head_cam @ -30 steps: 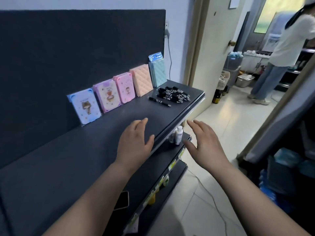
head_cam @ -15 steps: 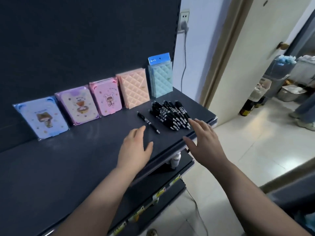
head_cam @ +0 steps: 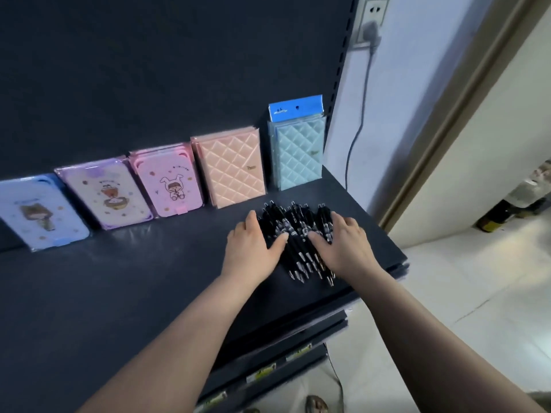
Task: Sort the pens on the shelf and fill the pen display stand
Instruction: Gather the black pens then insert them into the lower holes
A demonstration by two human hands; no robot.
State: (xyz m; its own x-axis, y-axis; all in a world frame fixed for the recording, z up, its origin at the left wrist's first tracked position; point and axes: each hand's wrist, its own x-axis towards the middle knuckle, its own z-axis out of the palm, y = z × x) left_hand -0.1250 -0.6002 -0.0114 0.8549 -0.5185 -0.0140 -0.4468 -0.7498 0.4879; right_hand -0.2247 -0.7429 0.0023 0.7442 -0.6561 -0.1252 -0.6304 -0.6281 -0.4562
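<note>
A heap of black pens (head_cam: 298,234) lies on the dark shelf (head_cam: 119,293) near its right end, between the back row of notebooks and the front edge. Small white printing shows on the pen barrels but is too fine to read. The left hand (head_cam: 252,244) rests flat on the left side of the heap, fingers together and thumb spread toward the middle; the right hand (head_cam: 343,242) lies flat on the right side, fingers fanned over the barrels. Neither hand pinches a pen.

Along the back edge stand five packs: a blue cartoon notebook (head_cam: 35,213), a lilac one (head_cam: 107,195), a pink rabbit notebook (head_cam: 170,183), a peach quilted notebook (head_cam: 231,168) with a small gold word that cannot be read, and a pale blue quilted notebook (head_cam: 298,150) with a blue header card. Price labels (head_cam: 262,371) on the lower shelf edges are illegible.

Half a second ago both hands hovered short of the pens, and one pen lay apart to the left of the heap; now both hands press on the heap and that pen is no longer seen apart.
</note>
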